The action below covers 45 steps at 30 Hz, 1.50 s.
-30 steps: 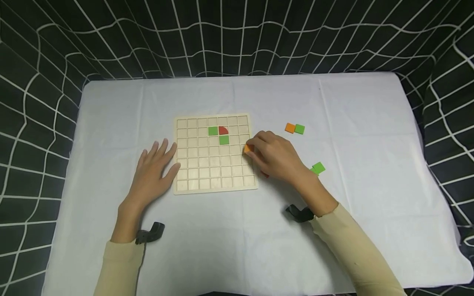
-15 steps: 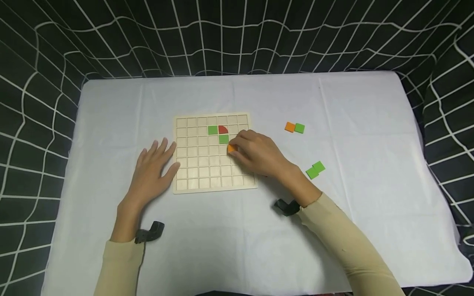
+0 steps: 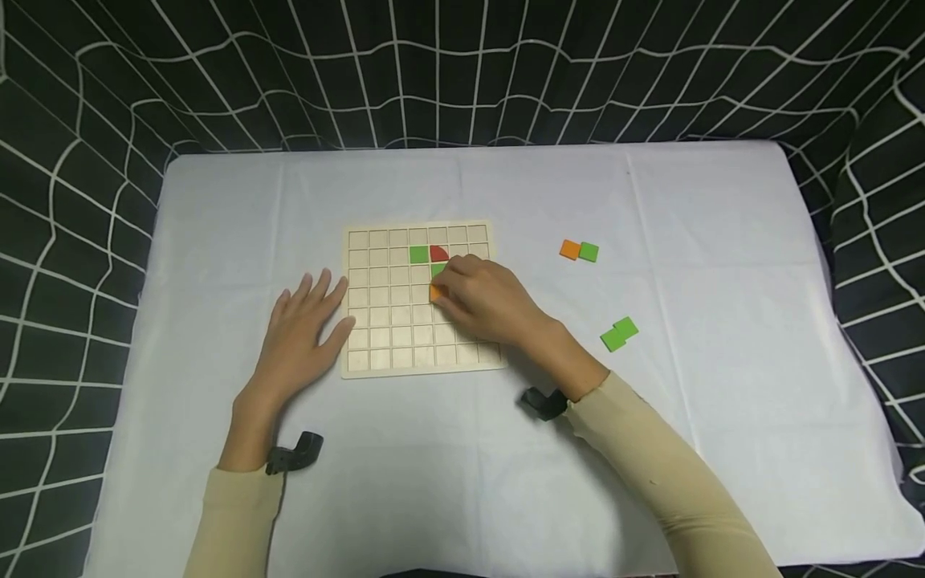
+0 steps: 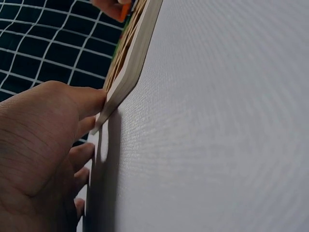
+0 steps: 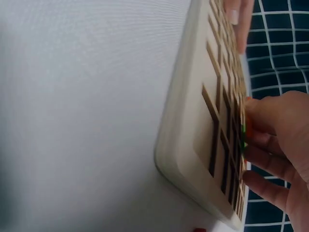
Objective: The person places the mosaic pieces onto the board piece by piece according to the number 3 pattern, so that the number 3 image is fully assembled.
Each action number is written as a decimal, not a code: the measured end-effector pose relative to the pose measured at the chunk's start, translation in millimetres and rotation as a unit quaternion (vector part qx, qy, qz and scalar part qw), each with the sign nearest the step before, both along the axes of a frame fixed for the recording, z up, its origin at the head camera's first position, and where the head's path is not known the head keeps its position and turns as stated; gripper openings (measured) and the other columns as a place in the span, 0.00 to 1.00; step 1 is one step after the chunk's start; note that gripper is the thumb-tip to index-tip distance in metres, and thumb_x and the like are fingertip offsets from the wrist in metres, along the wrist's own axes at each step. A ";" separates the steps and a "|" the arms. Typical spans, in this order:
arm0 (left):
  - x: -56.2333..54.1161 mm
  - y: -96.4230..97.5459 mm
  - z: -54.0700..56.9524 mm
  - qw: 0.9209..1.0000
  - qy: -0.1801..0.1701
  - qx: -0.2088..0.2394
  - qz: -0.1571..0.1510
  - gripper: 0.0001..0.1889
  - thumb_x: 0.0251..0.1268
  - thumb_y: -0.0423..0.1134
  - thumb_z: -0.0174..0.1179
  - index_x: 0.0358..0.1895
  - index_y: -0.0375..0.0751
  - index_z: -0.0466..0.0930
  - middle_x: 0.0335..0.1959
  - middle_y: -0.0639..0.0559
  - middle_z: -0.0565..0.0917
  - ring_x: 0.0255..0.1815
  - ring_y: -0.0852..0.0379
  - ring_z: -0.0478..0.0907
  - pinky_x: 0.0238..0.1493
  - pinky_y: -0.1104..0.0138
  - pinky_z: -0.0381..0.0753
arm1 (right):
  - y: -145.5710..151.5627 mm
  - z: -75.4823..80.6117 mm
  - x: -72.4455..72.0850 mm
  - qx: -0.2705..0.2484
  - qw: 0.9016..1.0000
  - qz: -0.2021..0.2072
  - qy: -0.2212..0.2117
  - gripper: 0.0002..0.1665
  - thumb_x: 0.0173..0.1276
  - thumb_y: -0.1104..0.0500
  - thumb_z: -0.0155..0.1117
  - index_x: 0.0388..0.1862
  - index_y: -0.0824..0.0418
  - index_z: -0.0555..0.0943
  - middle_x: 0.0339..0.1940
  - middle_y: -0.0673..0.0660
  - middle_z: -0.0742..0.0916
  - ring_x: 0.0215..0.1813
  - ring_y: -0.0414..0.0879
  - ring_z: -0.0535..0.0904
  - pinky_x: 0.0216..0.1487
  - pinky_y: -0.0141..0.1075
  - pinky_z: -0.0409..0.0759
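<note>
A pale wooden grid board [image 3: 379,337] lies on the white-covered table. Set in its upper cells are a green square tile [image 3: 418,254], a red quarter-circle tile [image 3: 438,254] and another green tile [image 3: 438,270] below the red one. My right hand [image 3: 491,301] pinches an orange tile [image 3: 434,294] between thumb and fingers, over the cell just below that green tile. At the board's left edge my left hand [image 3: 296,341] lies with fingers spread, its thumb [image 4: 91,100] touching the rim in the left wrist view.
Right of the board, an orange tile [image 3: 570,250] and a green tile [image 3: 588,252] sit side by side. Two green tiles [image 3: 619,334] overlap nearer the front. A small red piece [image 5: 199,230] shows beside the board in the right wrist view. Dark netted walls [image 3: 462,80] surround the table.
My right hand has carried the orange tile leftward from the board's right edge to below the green tile. The left hand has stayed at the board's left edge.
</note>
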State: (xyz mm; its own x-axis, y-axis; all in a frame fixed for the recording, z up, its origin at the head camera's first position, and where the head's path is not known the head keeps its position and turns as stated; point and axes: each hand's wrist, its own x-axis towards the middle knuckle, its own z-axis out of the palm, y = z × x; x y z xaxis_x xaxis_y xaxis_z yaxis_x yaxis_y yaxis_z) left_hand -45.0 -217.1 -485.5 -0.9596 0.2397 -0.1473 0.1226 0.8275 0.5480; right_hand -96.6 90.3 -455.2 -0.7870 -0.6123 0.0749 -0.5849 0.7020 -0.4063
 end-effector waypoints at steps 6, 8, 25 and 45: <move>0.6 0.7 -2.2 1.000 0.002 0.002 0.003 0.34 0.82 0.55 0.51 0.84 0.48 0.60 0.88 0.44 0.55 0.91 0.37 0.45 0.88 0.40 0.37 | -4.2 -4.1 0.1 0.020 1.000 0.002 0.017 0.12 0.79 0.54 0.63 0.49 0.58 0.88 0.43 0.53 0.88 0.46 0.49 0.83 0.49 0.42 0.84; 0.7 1.1 -2.3 1.000 0.003 0.003 0.003 0.34 0.82 0.55 0.51 0.84 0.48 0.60 0.88 0.43 0.55 0.91 0.37 0.45 0.88 0.40 0.37 | -3.5 -4.8 0.4 0.025 0.999 0.000 0.024 0.12 0.80 0.54 0.63 0.50 0.59 0.88 0.44 0.54 0.88 0.46 0.50 0.83 0.49 0.42 0.85; 0.7 1.8 -2.1 1.000 0.004 0.001 0.007 0.33 0.82 0.54 0.51 0.84 0.49 0.61 0.88 0.43 0.55 0.91 0.37 0.45 0.88 0.40 0.37 | 0.0 -5.9 0.2 0.016 1.000 -0.011 0.014 0.12 0.79 0.56 0.66 0.52 0.60 0.90 0.44 0.54 0.89 0.46 0.50 0.83 0.50 0.41 0.83; -0.3 2.1 -3.7 1.000 0.007 0.002 0.009 0.33 0.82 0.54 0.52 0.84 0.48 0.61 0.87 0.43 0.56 0.91 0.36 0.45 0.88 0.39 0.37 | 0.6 -6.7 -0.2 0.007 1.000 -0.014 0.016 0.12 0.78 0.55 0.67 0.52 0.59 0.90 0.44 0.54 0.89 0.44 0.50 0.83 0.50 0.41 0.83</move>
State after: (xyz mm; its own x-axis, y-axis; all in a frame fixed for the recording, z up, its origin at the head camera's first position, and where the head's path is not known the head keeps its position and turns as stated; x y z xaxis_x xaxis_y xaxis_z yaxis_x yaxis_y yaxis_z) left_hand -45.3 -215.0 -489.2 -0.9658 0.2229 -0.1323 0.1157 0.8273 0.5497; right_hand -96.9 90.8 -461.8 -0.8013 -0.5912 0.0922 -0.5776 0.7241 -0.3769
